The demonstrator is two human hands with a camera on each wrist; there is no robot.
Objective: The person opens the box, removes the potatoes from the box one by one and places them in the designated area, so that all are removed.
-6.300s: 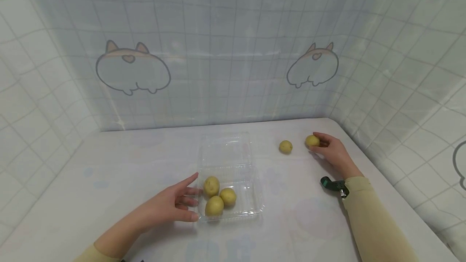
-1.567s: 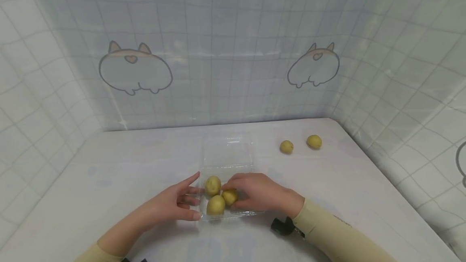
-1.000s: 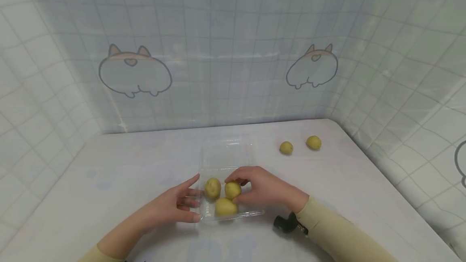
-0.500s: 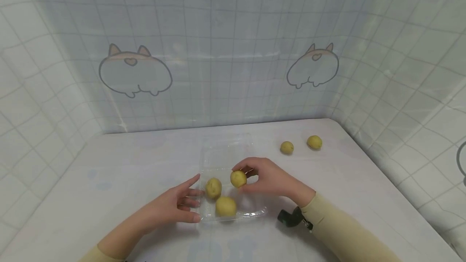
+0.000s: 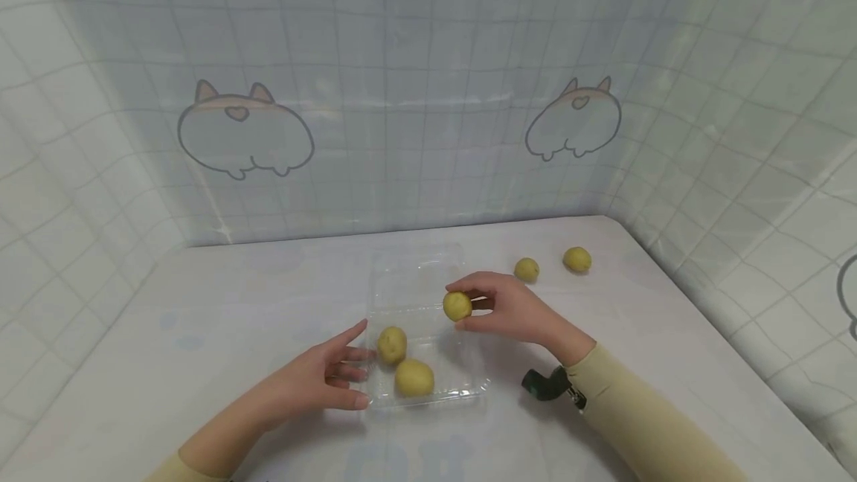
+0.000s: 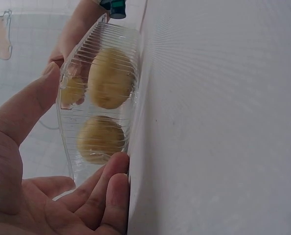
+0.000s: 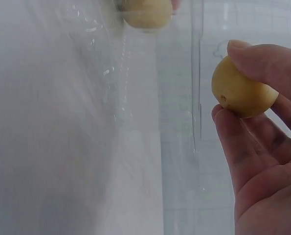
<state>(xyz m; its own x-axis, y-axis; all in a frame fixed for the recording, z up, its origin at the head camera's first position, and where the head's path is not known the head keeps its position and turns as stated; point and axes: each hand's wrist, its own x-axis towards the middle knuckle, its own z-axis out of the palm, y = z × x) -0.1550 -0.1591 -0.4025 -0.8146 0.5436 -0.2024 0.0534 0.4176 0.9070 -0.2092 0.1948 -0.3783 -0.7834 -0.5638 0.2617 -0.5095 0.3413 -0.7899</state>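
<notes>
- My right hand (image 5: 509, 307) pinches a potato (image 5: 457, 306) between thumb and fingertips; half a second ago it was lower and nearer my body, and earlier it sat in the box (image 5: 462, 363) with the others.
- That potato is now raised, seen against the right end of the box's hinge.
- Two potatoes lie in the tray: the rear potato (image 5: 392, 346) by the left wall, the front potato (image 5: 414, 378) farther right than earlier.
- My left hand (image 5: 321, 378) has stayed put, thumb and fingers spread along the box's left wall.
- The lid (image 5: 415, 281) lies folded back, well short of the back wall (image 5: 415, 169).
- To my right, the table (image 5: 254, 303) stretches to its side edge; the near loose potato (image 5: 527, 269) and far loose potato (image 5: 578, 259) sit toward its rear corner.
</notes>
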